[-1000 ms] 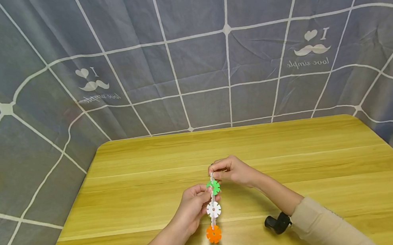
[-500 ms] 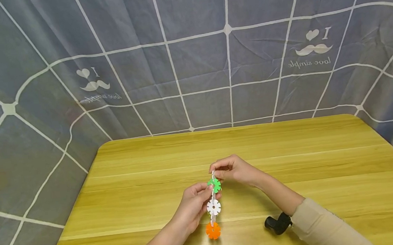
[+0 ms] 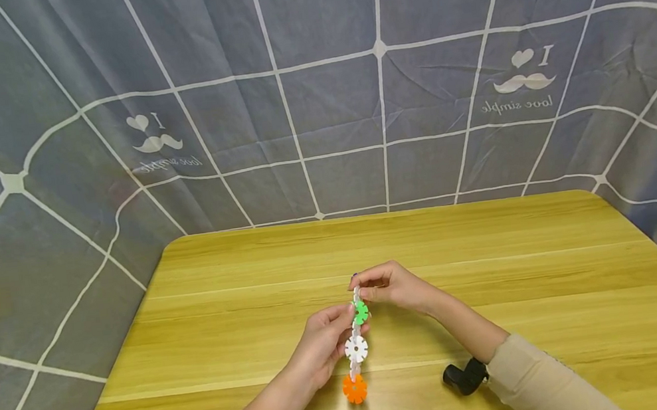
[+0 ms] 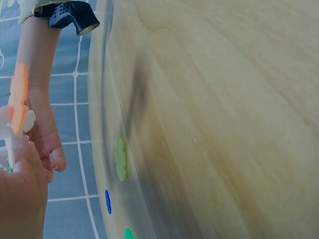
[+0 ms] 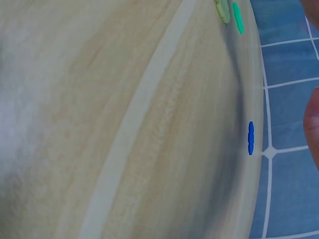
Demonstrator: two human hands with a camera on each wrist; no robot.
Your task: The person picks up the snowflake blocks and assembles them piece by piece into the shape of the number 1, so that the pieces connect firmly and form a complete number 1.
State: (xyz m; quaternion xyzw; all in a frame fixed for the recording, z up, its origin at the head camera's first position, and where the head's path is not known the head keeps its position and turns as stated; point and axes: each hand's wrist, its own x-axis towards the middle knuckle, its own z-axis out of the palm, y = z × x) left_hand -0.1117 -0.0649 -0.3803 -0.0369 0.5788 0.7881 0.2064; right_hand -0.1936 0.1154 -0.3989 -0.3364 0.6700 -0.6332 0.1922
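We are viewing a grey, white-gridded curtain (image 3: 331, 111) standing behind a wooden table (image 3: 222, 276). Over the table we are seeing a disc chain (image 3: 356, 342) — notched pieces joined edge to edge — running toward the viewer and ending in an orange disc (image 3: 355, 390). The left hand (image 3: 321, 342) is pinching the chain beside its green disc (image 3: 362, 312); the right hand (image 3: 394, 288) is gripping the white disc (image 3: 356, 293) at the far end, between thumb and fingers. In the left wrist view, a yellow-green disc (image 4: 120, 158) and a blue disc (image 4: 108, 201) are lying apart on the table.
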